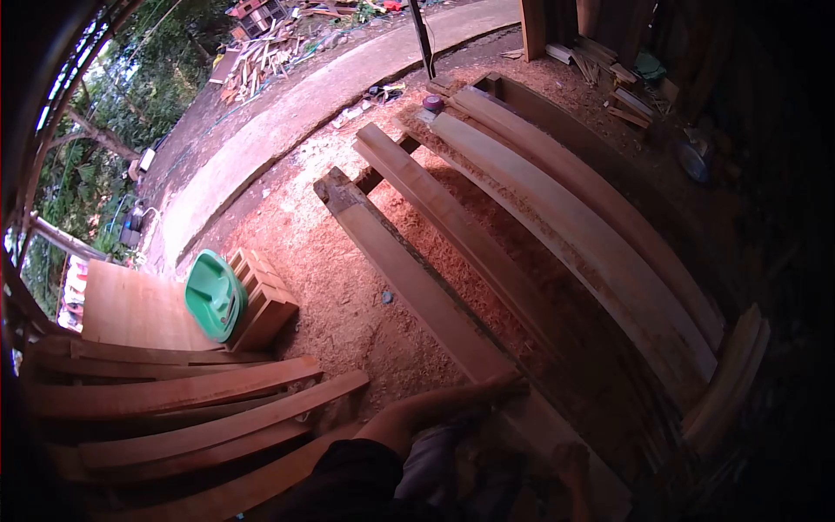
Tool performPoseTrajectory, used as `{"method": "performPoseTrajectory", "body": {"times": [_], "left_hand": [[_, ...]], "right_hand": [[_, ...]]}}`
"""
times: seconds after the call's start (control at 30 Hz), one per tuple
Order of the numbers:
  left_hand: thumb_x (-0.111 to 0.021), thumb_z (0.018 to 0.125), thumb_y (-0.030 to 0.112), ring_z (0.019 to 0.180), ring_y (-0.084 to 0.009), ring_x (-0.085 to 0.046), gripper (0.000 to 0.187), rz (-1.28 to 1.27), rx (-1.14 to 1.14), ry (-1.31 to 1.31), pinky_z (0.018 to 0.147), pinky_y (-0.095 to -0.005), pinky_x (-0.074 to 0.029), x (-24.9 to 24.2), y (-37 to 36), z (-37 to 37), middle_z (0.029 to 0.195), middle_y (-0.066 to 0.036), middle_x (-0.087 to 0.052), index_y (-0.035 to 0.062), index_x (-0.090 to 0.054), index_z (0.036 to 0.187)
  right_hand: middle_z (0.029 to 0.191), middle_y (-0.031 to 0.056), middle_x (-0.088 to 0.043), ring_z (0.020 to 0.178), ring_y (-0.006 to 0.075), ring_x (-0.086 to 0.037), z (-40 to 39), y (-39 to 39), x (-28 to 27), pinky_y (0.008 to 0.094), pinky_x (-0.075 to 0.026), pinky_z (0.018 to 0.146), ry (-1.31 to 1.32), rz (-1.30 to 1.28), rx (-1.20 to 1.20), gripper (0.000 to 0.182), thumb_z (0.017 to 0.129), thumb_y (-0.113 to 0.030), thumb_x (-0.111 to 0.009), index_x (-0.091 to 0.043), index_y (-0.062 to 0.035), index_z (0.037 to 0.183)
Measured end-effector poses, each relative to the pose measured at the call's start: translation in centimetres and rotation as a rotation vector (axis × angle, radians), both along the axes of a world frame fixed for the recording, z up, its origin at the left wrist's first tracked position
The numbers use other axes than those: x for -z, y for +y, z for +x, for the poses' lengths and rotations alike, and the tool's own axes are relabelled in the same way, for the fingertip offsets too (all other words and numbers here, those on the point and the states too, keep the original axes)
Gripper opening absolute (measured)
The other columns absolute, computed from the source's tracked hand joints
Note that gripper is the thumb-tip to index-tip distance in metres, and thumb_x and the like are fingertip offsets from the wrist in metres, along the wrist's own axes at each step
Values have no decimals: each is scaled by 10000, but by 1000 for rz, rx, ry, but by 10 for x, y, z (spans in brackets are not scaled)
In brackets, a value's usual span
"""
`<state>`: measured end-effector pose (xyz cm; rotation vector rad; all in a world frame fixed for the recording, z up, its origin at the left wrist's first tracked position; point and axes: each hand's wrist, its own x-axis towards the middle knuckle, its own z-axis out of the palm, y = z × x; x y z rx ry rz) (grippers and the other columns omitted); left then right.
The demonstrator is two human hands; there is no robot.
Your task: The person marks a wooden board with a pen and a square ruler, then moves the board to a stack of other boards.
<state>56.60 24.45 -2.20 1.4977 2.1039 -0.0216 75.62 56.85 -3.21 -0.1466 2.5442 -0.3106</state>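
A left hand [509, 383] rested on the near end of a long plank [417, 283] lying on the sawdust floor [335, 300]; its grip was unclear, the right hand unseen. Splinters seemed a risk.

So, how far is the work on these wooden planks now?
Done, it seems: shaped planks lie stacked at lower left, and sawdust covers the ground. In hand: one arm reaches to the near end of a long plank; the hand rests on it, which hand is unclear. Left: several long planks beside it, untouched.
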Motion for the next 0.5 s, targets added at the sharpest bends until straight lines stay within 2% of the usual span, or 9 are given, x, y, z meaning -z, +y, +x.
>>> {"method": "performPoseTrajectory", "body": {"times": [0.03, 0.1, 0.13, 0.2, 0.33, 0.4, 0.43, 0.5], "left_hand": [[-671, 652, 382, 1253, -269, -335, 803, 1, -5, 4, 1038, -393, -298, 11, 3, 2, 1348, -71, -366, 148, -323, 1336], [-679, 640, 394, 1257, -270, -332, 822, -37, 90, -2, 1035, -394, -305, 25, 10, -3, 1349, -71, -368, 152, -321, 1339], [-683, 635, 400, 1259, -270, -331, 831, -56, 134, -3, 1034, -394, -308, 33, 11, -6, 1350, -71, -368, 154, -320, 1341], [-691, 623, 412, 1262, -271, -329, 850, -99, 219, -19, 1032, -395, -314, 50, 23, -18, 1351, -71, -369, 159, -318, 1344], [-707, 600, 435, 1270, -272, -325, 889, -187, 394, -61, 1027, -397, -326, 83, 38, -30, 1354, -71, -372, 167, -314, 1350], [-715, 588, 447, 1273, -273, -323, 908, -240, 500, -83, 1025, -398, -332, 101, 44, -21, 1355, -71, -373, 171, -312, 1354], [-715, 588, 447, 1273, -273, -323, 908, -246, 502, -75, 1025, -398, -332, 85, 43, -21, 1355, -71, -373, 171, -312, 1354], [-690, 623, 426, 1261, -286, -327, 860, -245, -61, -244, 986, -406, -373, 29, 29, -7, 1368, -63, -349, 185, -308, 1355]], "right_hand": [[1166, 179, -492, 1116, 392, -444, -3, 3, -6, 473, -384, 940, 4, 1, -5, 514, 745, -351, -644, -495, -30, 1119], [1099, 200, -522, 1047, 393, -485, -20, 7, -26, 462, -393, 907, -131, -288, 240, 544, 719, -325, -682, -490, -15, 1123], [1099, 200, -522, 1047, 393, -485, -24, 18, -22, 462, -393, 907, -119, -287, 229, 544, 719, -325, -682, -490, -15, 1123], [1145, 204, -510, 1079, 381, -480, -29, 39, -17, 442, -392, 905, -130, -362, -22, 617, 685, -322, -722, -466, -8, 1150], [1158, 228, -504, 1091, 392, -474, -35, 45, -10, 444, -391, 902, -197, -395, -30, 664, 645, -314, -762, -466, 7, 1145], [1144, 228, -508, 1081, 379, -486, -33, 40, -8, 423, -400, 900, -2, -270, -177, 675, 627, -299, -776, -467, 21, 1135], [1144, 228, -508, 1081, 379, -486, -33, 37, -6, 423, -400, 900, 7, -272, -176, 675, 627, -299, -776, -467, 21, 1135], [1287, 222, -395, 1217, 390, -371, -30, 31, -4, 441, -324, 1014, -207, -203, -130, 975, 522, -392, -824, -347, -6, 1280]]}}
